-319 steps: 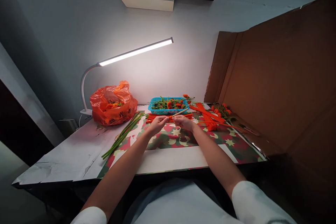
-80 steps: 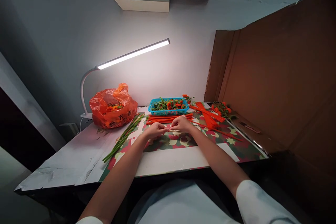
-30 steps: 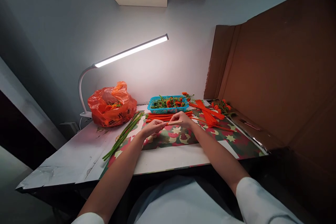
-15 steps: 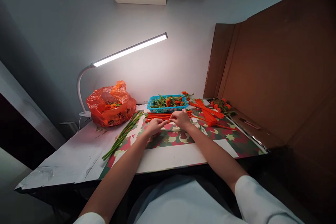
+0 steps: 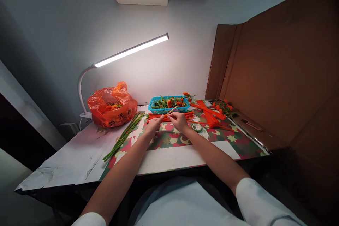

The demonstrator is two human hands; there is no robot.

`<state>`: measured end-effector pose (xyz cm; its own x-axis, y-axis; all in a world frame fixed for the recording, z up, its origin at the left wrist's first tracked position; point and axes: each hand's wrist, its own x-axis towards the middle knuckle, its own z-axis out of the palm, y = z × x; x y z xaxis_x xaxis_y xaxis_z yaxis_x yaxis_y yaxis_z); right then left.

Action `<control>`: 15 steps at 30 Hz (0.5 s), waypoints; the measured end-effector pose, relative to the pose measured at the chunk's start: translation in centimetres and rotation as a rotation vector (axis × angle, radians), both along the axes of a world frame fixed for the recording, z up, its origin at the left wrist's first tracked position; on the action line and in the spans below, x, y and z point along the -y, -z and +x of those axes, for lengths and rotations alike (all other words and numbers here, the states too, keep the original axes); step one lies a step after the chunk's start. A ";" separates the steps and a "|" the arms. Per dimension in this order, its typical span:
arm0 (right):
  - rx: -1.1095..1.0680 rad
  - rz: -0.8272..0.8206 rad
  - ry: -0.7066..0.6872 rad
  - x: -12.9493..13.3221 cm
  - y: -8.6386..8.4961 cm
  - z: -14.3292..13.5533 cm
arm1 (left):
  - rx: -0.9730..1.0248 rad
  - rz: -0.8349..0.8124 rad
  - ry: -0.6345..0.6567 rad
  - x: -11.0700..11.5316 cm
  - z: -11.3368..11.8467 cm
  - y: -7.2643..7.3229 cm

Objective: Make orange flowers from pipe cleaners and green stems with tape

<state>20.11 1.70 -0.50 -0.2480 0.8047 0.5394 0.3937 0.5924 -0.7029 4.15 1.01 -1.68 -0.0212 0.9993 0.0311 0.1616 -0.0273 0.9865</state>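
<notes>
In the middle of the table, the fingertips of my left hand pinch a small orange pipe cleaner piece. A thin tan stick slants up to the right from it. Close beside, my right hand is closed, thumb and fingertips at the same orange piece; its exact grip is partly hidden. Behind both hands lies a bundle of orange pipe cleaners. Green tape in a roll rests just right of my right wrist.
A blue basket holds orange flowers with green stems. Green stems and an orange plastic bag are at left, under a lit lamp. More orange pipe cleaners lie right, near a cardboard wall.
The tan stick now shows above my fingers. Both hands have shifted slightly left, my left fingertips have risen, and the tape roll is more exposed.
</notes>
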 end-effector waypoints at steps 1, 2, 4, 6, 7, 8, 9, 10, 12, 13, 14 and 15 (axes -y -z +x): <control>-0.078 -0.062 -0.043 -0.2 0.1 0.0 | 0.041 -0.018 0.035 0.0 -0.1 0.0; -0.158 -0.123 -0.088 -0.4 0.2 -0.1 | 0.076 -0.027 0.067 0.0 -0.2 0.0; -0.292 -0.243 -0.178 -0.8 0.4 0.0 | 0.132 -0.031 0.118 0.1 -0.2 -0.1; -0.370 -0.344 -0.257 -0.8 0.3 0.2 | 0.171 -0.025 0.151 0.2 -0.1 -0.3; -0.390 -0.384 -0.289 -0.8 0.3 0.3 | 0.185 -0.018 0.163 0.3 -0.1 -0.3; -0.395 -0.416 -0.317 -0.7 0.2 0.4 | 0.191 -0.008 0.177 0.4 0.0 -0.4; -0.386 -0.439 -0.339 -0.6 0.1 0.6 | 0.190 0.003 0.192 0.5 0.1 -0.5; -0.368 -0.454 -0.357 -0.5 0.0 0.7 | 0.183 0.013 0.211 0.6 0.1 -0.5; -0.298 -0.468 -0.383 -0.4 -0.3 1.2 | 0.150 0.031 0.265 0.7 -0.1 -0.5; -0.256 -0.463 -0.389 -0.4 -0.5 1.4 | 0.122 0.042 0.294 0.7 -0.3 -0.5; -0.217 -0.456 -0.387 -0.4 -0.6 1.7 | 0.083 0.055 0.319 0.7 -0.6 -0.5; -0.179 -0.449 -0.378 -0.5 -0.7 1.9 | 0.031 0.072 0.336 0.7 -0.8 -0.5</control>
